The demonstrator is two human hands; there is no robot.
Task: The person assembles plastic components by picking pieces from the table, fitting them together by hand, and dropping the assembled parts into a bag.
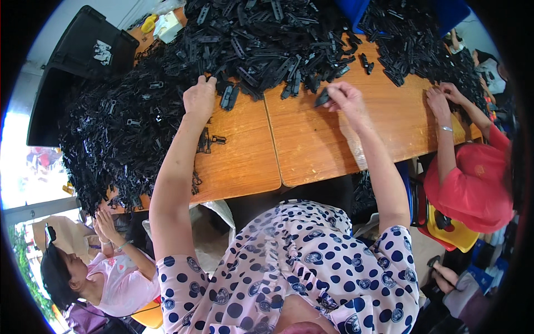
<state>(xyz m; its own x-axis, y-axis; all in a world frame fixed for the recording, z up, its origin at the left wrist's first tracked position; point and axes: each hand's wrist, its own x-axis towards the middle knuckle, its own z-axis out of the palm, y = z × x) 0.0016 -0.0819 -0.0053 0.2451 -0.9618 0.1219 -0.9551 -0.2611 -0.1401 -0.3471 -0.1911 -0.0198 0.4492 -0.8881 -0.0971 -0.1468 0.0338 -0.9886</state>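
Note:
My right hand [347, 101] is over the table, its thumb and fingers pinching a small black plastic part [321, 98]. Farther left, my left hand [199, 99] reaches to the near edge of a large heap of black plastic parts [250, 47]. Its fingers are bent together at the heap, and whatever they grip is hidden among the dark pieces. Just right of that hand, a black plastic clip-like part [228, 97] lies on the wooden table [236, 161].
Smaller black pieces form another heap [119, 128] on the left. A black bin [83, 61] stands behind it, and a blue container [351, 14] at the back. A co-worker in red [470, 186] works at the right; another in pink [119, 281] sits at the lower left.

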